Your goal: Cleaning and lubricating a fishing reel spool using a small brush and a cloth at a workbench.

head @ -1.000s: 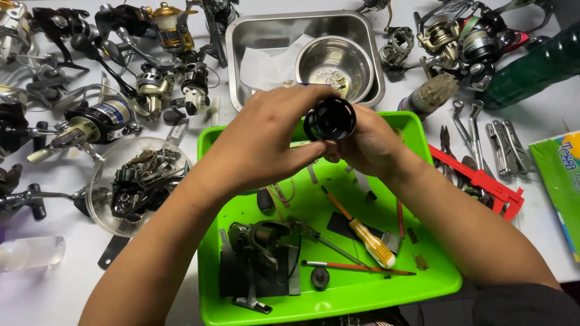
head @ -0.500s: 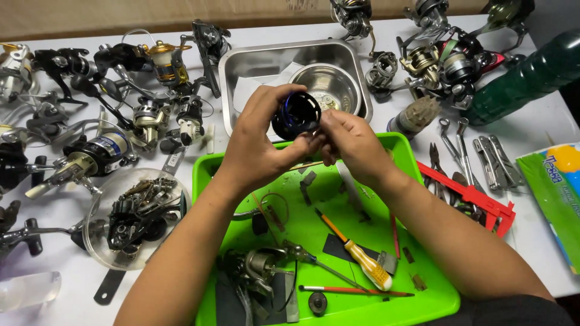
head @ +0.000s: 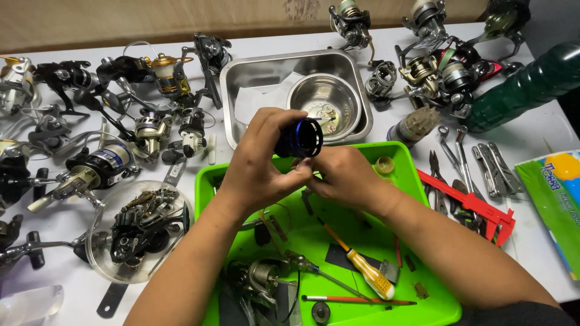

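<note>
Head view, left to right. Far left of the white table (head: 531,136): a crowd of fishing reels (head: 90,166), and a clear round dish (head: 136,232) of dark reel parts. Centre: left hand (head: 260,163) is closed around a black spool with a blue rim (head: 300,137), held up over the far edge of the green tray (head: 417,181), just in front of the steel pan (head: 241,75) that holds a small steel bowl (head: 323,99). Right hand (head: 341,175) sits just below the spool, fingers curled toward its underside; whether they pinch a small piece there I cannot tell, the contact is hidden. Judgement on handling: keep the spool over the tray so any loose washer or clip drops into it, steady the rim with the left hand, and let only the right fingertips work. In the tray: a yellow-handled screwdriver (head: 368,273) and a stripped reel body (head: 260,281). Right of the tray: a red caliper (head: 468,202), then pliers and wrenches. Far right: a dark green ribbed bottle (head: 525,84) lying on its side, and at the edge a green soft packet (head: 553,199), rectangular, with a blue and yellow patch on its label.
</note>
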